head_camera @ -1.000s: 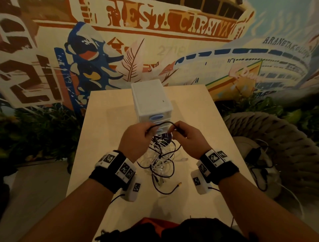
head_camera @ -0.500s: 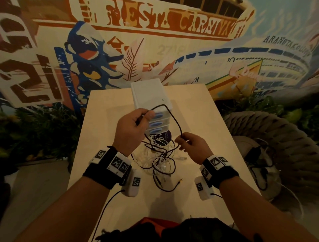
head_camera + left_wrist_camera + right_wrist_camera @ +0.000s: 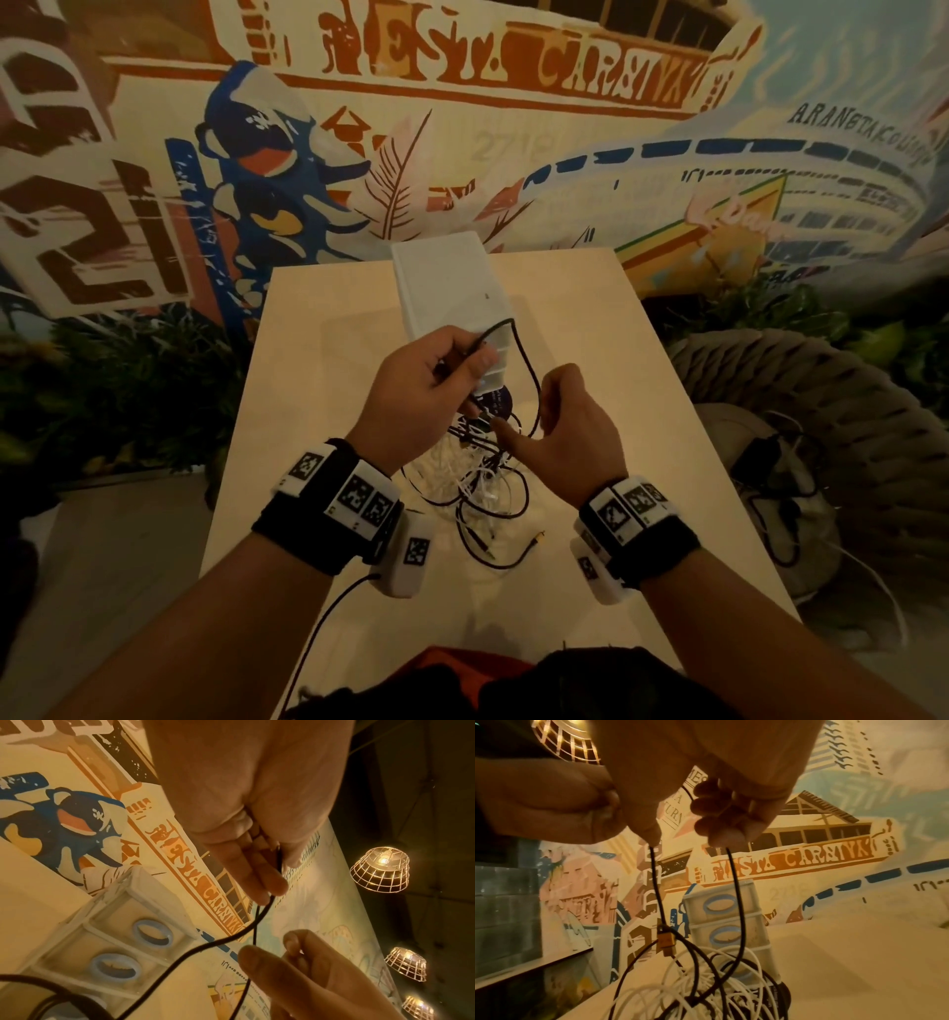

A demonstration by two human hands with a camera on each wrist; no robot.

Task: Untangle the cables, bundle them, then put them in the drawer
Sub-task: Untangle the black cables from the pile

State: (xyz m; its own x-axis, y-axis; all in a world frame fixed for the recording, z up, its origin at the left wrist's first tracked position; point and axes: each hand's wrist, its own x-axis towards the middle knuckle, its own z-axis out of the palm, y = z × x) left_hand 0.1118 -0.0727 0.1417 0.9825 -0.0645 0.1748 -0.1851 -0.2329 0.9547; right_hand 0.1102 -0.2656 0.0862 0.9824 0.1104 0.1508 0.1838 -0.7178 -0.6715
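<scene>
A black cable arches between my hands above a tangle of black and white cables on the pale table. My left hand pinches one end of the cable between thumb and fingers, in front of the white drawer unit; the left wrist view shows the pinch. Lower and to the right, my right hand has its fingers curled round the same cable. In the right wrist view two black strands hang from that hand into the tangle, beside a gold plug. The drawers look closed.
A second gold plug lies on the table near the front of the tangle. A woven seat with a dark adapter and leads stands right of the table. Plants fill the left; a painted wall stands behind.
My left hand has risen with the cable end toward the drawer unit, drawing the black cable into a taller loop. The right hand stayed lower, near the tangle.
</scene>
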